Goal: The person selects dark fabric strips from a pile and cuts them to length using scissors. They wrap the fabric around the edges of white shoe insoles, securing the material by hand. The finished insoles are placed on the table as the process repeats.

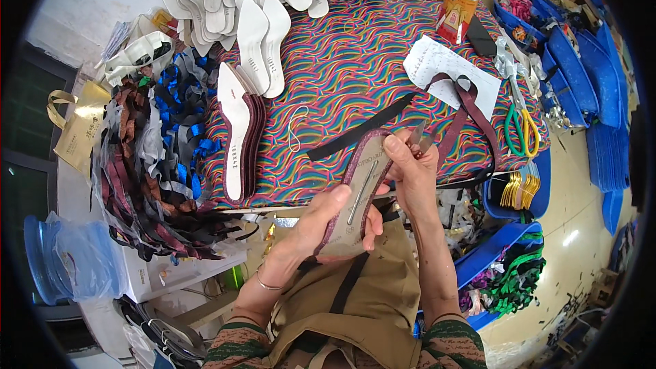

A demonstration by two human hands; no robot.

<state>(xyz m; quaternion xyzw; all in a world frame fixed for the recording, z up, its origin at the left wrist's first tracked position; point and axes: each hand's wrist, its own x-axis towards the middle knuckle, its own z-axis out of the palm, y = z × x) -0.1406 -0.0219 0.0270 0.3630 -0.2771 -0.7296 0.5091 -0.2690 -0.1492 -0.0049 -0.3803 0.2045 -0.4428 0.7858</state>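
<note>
An apron [383, 280] lies below the insole [357, 195], which the left hand [321, 222] grips from beneath and the right hand [410, 171] pinches at its toe, just before the table [355, 61] edge, scissors [523, 126] to its right.

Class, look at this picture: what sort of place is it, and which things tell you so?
Probably a small shoemaking workshop: stacked white insoles, a shoe sole held in both hands, and scissors on the patterned table.

White insoles [239, 0] heap at upper centre, a bottle [458, 1] upper right, scissors [523, 126] at right, ribbons [147, 164] at left.
</note>
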